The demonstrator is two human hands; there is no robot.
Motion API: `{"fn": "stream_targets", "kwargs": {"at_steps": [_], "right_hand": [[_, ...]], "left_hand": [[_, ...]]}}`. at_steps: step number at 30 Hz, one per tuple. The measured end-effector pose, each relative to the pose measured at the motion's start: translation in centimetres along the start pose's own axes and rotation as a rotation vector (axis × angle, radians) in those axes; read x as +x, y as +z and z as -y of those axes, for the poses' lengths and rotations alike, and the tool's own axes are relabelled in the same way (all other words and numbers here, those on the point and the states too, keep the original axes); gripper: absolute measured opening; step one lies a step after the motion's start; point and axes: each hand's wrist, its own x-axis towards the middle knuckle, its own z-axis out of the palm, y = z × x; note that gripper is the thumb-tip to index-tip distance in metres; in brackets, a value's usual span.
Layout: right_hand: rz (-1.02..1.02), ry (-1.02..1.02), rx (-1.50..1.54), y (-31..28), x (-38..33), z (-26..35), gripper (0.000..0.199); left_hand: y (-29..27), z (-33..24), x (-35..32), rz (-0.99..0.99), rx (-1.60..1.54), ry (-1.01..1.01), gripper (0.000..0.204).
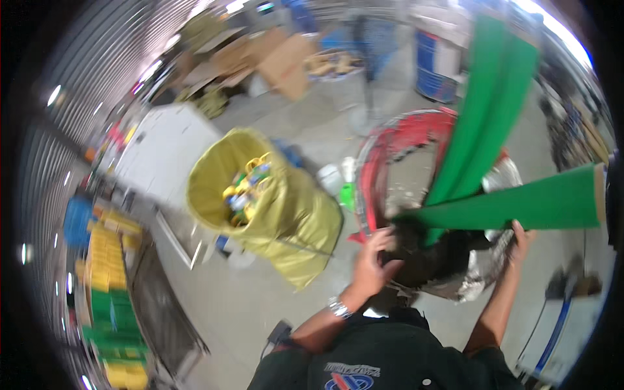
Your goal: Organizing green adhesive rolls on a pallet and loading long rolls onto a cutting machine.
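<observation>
A long green roll (520, 205) lies slanted across the mouth of a red-rimmed drum (372, 172), its pale brown end pointing right. My right hand (519, 244) grips the lower edge of this roll near its middle. Beside the roll's dark inner end, my left hand (372, 265) has its thumb and fingers apart and holds nothing that I can see. Two more long green pieces (484, 110) stand tilted out of the drum toward the far right. Grey, crusted matter shows inside the drum, and its near part is dark. Motion blurs the picture.
Left of the drum stands a yellow sack (305, 214) with colourful bits inside. A white bottle and a green one (348, 195) sit between them. Cardboard boxes (279, 62), a blue-and-white drum (435, 68) and a white panel (166, 146) lie farther off. Yellow and green stacks (107, 260) stand far left.
</observation>
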Motion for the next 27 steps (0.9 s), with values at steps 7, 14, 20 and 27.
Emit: {"fn": "stream_targets", "kwargs": {"at_steps": [7,14,20,27], "right_hand": [[0.627,-0.073,0.412,15.5,1.2,11.7,0.076],[1.125,0.094,0.539,31.7,-1.8,20.1,0.055],[1.242,0.282,0.249,48.2,-27.0,19.3,0.054],[1.72,1.068,-0.698,35.0,-37.9,-9.1,0.039]], "left_hand": [[2.8,2.0,0.1,0.002,0.061,0.27,0.122],[-4.0,0.7,-6.3,-0.233,-0.274,0.23,0.116],[-19.8,-1.1,-17.4,-0.579,-0.433,0.236,0.1],[-38.4,3.7,-26.2,-0.866,-1.106,0.14,0.054]]}}
